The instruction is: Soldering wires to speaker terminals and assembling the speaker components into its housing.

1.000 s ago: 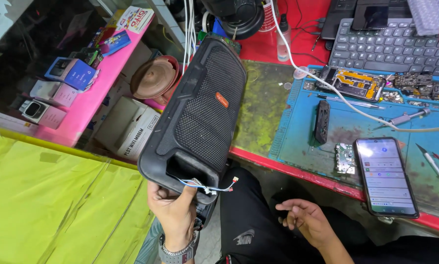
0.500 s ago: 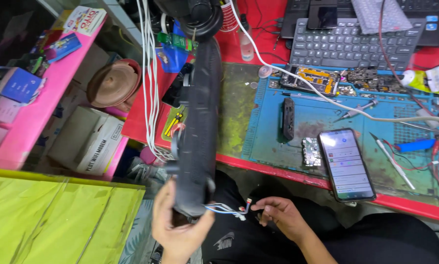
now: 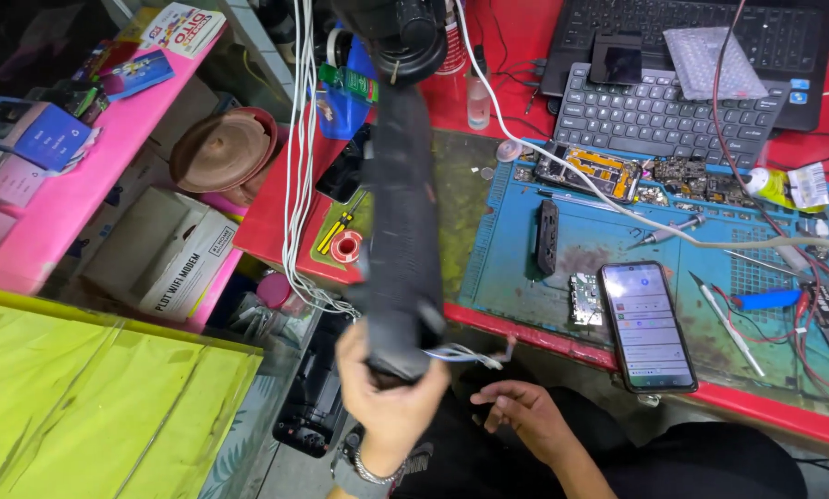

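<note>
On the pink shelf (image 3: 109, 148) at the left sits a flat white-and-red printed box (image 3: 179, 28), with a small blue card (image 3: 137, 72) just below it and a blue-fronted square box (image 3: 40, 137) nearer the edge. Under that shelf a white cardboard carton with dark lettering on its side (image 3: 170, 254) lies tilted, beside a round brown lid-like dish (image 3: 222, 150). A small white packet with red print (image 3: 810, 185) rests at the far right of the blue work mat (image 3: 516, 268).

The long black fabric-covered speaker (image 3: 401, 222) is turned edge-on, so only its narrow dark side shows, reaching from the person's lap up across the red table edge (image 3: 276, 222). The left hand (image 3: 387, 397) is clenched round its lower end, holding it up. Thin white and blue wires (image 3: 461, 354) trail from that end. The right hand (image 3: 525, 411) hangs loosely open just under the wires, fingers half curled, gripping nothing. A lit smartphone (image 3: 647, 323) lies on the mat nearby.
</note>
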